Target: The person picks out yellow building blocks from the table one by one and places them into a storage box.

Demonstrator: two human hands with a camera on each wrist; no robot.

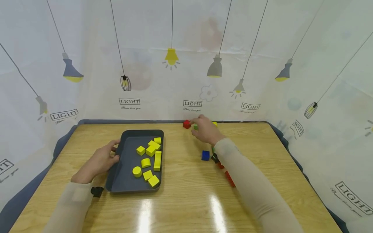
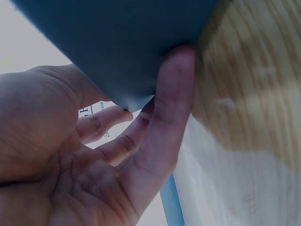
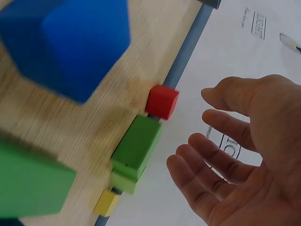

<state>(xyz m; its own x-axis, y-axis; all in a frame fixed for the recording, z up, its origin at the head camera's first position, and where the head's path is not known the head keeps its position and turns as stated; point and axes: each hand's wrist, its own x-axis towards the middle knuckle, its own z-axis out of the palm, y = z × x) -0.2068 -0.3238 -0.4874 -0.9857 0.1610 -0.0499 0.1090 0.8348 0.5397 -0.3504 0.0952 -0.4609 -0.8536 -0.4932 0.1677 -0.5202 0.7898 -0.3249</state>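
Note:
At the left side of a dark grey tray (image 1: 128, 187), my left hand (image 1: 100, 160) holds the rim and wall; in the left wrist view the hand's (image 2: 89, 155) little finger presses the tray's outer wall (image 2: 122, 42). Several yellow blocks (image 1: 145, 162) of mixed shapes lie inside. My right hand (image 1: 205, 129), fingers spread and slightly bent with nothing between them, hovers over the table's back edge. Near its fingertips are a red cube (image 3: 162, 101) and green blocks (image 3: 136, 143), with a yellow block (image 3: 106, 202) beyond them.
A blue cube (image 1: 205, 155) lies on the wooden table (image 1: 186, 200) in front of the right hand. Red blocks (image 1: 229, 179) sit partly under the right forearm. A white curtain (image 1: 186, 71) printed with lamps stands behind the table and along its sides.

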